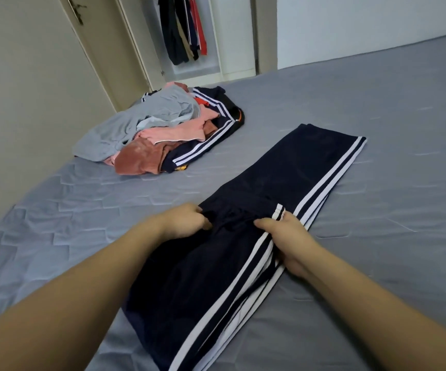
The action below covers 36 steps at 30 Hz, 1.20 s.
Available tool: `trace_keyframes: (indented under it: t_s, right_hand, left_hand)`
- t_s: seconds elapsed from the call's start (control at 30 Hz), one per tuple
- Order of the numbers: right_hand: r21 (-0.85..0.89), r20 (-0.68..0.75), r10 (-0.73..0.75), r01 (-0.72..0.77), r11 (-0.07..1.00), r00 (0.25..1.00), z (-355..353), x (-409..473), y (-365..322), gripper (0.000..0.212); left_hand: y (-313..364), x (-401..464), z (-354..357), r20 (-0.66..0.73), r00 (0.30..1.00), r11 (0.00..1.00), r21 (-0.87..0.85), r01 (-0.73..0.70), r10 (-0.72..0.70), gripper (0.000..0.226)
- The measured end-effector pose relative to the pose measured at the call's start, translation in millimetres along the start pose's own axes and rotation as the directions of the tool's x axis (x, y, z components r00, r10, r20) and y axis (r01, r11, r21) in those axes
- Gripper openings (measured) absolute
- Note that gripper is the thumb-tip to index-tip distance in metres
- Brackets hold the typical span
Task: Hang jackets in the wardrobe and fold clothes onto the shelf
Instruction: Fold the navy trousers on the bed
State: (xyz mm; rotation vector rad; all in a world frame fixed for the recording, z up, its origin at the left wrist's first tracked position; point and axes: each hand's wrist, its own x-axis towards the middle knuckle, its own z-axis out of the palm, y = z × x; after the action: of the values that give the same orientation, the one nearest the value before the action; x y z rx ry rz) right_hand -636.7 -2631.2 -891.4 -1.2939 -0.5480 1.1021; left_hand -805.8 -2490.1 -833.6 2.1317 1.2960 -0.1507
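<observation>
— Navy track pants point(283, 180) with white side stripes lie stretched along the grey bed sheet point(377, 116), far leg ends flat, near end by the person. Where are the hands?

— Both at the middle of the pants. The left hand point(187, 220) pinches a bunch of the dark fabric at the left edge, fingers curled into it. The right hand point(286, 236) grips the striped edge, thumb on top, fingers tucked under the layers.

— So a fold is about to be made?

— That is my reading. The risk is in the slippery cloth: if the two hands lift unevenly, the stacked legs may slide apart and the stripes go out of line, giving a crooked fold.

— Anything else?

— The left pinch holds only a small bunch, so the lower layer could stay behind on the sheet. The quilted sheet may also drag and wrinkle.

— And the rest of the job?

— A pile of clothes point(163, 129), grey, pink and more navy, waits unfolded near the bed's far corner. Beyond it the wardrobe point(216, 49) stands open with dark garments point(181, 30) hanging.
</observation>
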Motion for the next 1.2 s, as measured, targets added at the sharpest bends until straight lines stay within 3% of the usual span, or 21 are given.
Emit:
trace_keyframes:
  t_s: [0.13,0.23,0.47,0.6,0.67,0.77,0.83,0.9,1.1,1.2]
  right_hand:
    - [0.121,-0.117,-0.022,0.036,0.992,0.993,8,9,-10,0.018]
    - [0.161,-0.119,0.07,-0.05,0.986,0.99,-1,13,-25,0.022]
    - [0.011,-0.295,-0.143,0.153,0.988,0.945,-76,69,-113,0.015]
    - [-0.068,-0.454,-0.21,0.201,0.977,0.866,-127,141,-156,0.016]
    - [-0.272,-0.511,-0.282,0.159,0.949,0.812,-155,177,-158,0.02]
    - [-0.604,-0.547,-0.326,-0.094,0.791,0.771,-189,213,-117,0.033]
    - [-0.691,-0.575,-0.403,-0.159,0.705,0.712,-203,225,-87,0.035]
    - [-0.716,-0.583,-0.464,-0.152,0.681,0.667,-211,235,-76,0.034]
    - [-0.709,-0.608,-0.477,-0.163,0.686,0.635,-213,241,-80,0.034]
    - [-0.702,-0.616,-0.524,-0.108,0.704,0.588,-211,237,-80,0.053]
  left_hand:
    - [14,19,-4,-0.312,0.935,0.981,0.149,-0.126,0.167,0.02]
    - [32,39,-2,-0.329,0.927,0.978,0.164,-0.131,0.18,0.019]
    - [141,100,-20,-0.512,0.77,0.918,0.106,-0.383,0.381,0.024]
    - [217,168,-25,-0.498,0.762,0.894,0.066,-0.442,0.414,0.028]
    - [238,208,-17,-0.454,0.799,0.907,0.051,-0.418,0.394,0.031]
    - [226,260,30,-0.33,0.886,0.941,0.202,-0.271,0.326,0.048]
    - [204,283,61,-0.374,0.861,0.924,0.297,-0.243,0.346,0.055]
    - [199,298,69,-0.453,0.808,0.916,0.315,-0.25,0.376,0.059]
    - [203,307,67,-0.555,0.739,0.923,0.262,-0.28,0.382,0.055]
    - [200,302,72,-0.593,0.708,0.922,0.282,-0.264,0.384,0.051]
